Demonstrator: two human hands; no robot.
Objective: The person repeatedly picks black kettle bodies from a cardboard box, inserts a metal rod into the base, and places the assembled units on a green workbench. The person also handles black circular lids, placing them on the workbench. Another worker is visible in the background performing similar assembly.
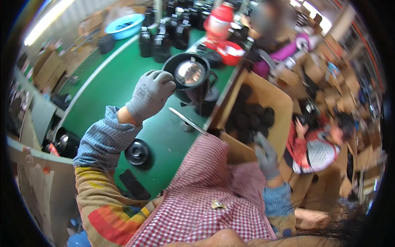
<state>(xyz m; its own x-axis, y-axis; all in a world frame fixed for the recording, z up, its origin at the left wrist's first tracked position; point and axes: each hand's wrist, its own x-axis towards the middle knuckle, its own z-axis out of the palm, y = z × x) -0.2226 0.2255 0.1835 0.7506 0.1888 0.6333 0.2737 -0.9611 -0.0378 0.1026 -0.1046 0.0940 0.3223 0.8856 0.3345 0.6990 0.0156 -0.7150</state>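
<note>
My left hand, in a grey glove, grips the rim side of a black jug with a handle and a shiny metallic inside. The jug is tilted so that its open mouth faces me. My right hand, also gloved in grey, hangs beside a cardboard box with its fingers stretched out and nothing visible in them. Inside that box lie several dark round parts, blurred together. A slim metal rod lies near the table edge below the jug.
On the green table are a black round lid and a flat black object. Several black jugs, a red container, a red basin and a blue basin stand farther back. A co-worker is at the right.
</note>
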